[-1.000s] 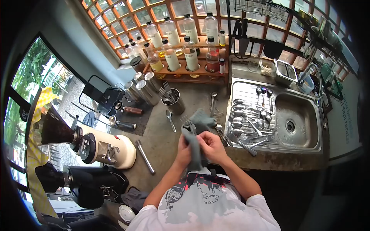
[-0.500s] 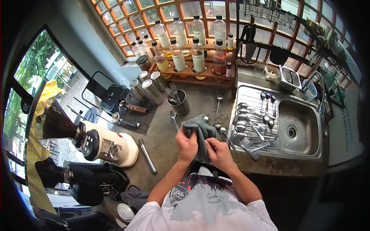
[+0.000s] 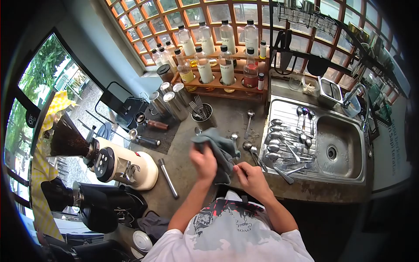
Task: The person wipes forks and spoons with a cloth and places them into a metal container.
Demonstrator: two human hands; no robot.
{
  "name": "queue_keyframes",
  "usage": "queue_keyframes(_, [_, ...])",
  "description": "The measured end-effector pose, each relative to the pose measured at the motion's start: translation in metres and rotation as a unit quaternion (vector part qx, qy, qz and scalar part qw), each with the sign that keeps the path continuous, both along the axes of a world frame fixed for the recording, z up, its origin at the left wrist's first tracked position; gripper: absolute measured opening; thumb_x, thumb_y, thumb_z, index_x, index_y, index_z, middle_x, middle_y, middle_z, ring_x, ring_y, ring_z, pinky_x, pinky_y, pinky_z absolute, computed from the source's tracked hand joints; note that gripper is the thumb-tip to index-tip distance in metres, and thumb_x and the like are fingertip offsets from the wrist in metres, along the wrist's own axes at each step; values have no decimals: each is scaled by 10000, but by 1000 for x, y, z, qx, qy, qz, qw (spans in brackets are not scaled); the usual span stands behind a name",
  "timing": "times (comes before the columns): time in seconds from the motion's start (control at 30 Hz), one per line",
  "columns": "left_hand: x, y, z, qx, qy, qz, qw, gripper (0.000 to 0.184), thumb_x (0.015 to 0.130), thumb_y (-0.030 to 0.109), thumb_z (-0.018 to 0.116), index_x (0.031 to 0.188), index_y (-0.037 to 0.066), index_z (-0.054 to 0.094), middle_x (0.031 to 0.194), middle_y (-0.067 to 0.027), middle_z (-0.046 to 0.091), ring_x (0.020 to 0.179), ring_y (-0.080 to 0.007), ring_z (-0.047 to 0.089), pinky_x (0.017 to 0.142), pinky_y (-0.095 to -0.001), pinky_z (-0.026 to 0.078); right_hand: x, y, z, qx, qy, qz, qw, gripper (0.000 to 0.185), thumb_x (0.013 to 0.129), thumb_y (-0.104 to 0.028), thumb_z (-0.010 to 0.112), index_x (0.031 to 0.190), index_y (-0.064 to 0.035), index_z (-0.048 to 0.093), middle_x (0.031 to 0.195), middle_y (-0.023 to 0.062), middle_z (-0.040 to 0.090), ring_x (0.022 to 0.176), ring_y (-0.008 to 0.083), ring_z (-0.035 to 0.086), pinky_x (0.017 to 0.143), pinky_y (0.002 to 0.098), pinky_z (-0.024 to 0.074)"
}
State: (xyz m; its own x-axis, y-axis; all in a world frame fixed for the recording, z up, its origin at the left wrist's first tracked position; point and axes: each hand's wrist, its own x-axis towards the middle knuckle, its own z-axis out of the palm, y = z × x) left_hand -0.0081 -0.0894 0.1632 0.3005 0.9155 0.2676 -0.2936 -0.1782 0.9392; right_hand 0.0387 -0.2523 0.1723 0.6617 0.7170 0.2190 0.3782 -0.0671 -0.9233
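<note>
My left hand (image 3: pixel 204 165) is closed around a grey-green cloth (image 3: pixel 220 150), which is bunched up and hangs toward the counter's front edge. Just right of the cloth, my right hand (image 3: pixel 254 180) is closed in a pinch; what sits between its thumb and finger is too small to make out. Behind the cloth stands a perforated metal holder (image 3: pixel 204 118) with several forks (image 3: pixel 198 107) upright in it. Several loose spoons lie near the cloth, among them one spoon (image 3: pixel 249 124) to the right of the holder.
Many wet spoons and forks cover the drainboard (image 3: pixel 271 109) beside the sink basin (image 3: pixel 338 150). A wooden rack (image 3: pixel 218 92) of bottles stands at the back. To the left are a cream coffee grinder (image 3: pixel 142 170), a tamper-like rod (image 3: pixel 168 178), portafilters (image 3: pixel 155 124) and steel canisters (image 3: pixel 172 105).
My left hand has moved slightly left with the cloth, and my right hand has come away to the right and a little down. The cloth is spread more between them.
</note>
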Motion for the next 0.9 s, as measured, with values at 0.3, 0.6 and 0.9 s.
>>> queue_keyframes(0.3, [-46,29,54,197,-48,19,979,195,884,95,554,1037,-24,568,1048,-85,606,909,-149,571,837,-294,445,18,-18,-9,65,205,15,976,179,938,-143,505,930,11,596,625,16,583,464,55,472,428,203,348])
queue_keyframes(0.6, [-27,-25,38,-60,-113,-292,948,238,937,179,510,1074,-8,563,1119,-103,595,921,-147,581,827,-286,466,8,-1,15,96,314,137,935,175,946,-121,479,1018,16,561,659,42,601,437,66,477,417,201,371])
queue_keyframes(0.9, [-16,-35,30,-144,-78,-268,949,224,954,194,490,893,-12,554,722,-56,587,660,-99,554,597,-234,458,7,-13,-14,148,-32,35,988,154,918,-104,522,979,25,579,679,59,612,543,106,550,511,215,431])
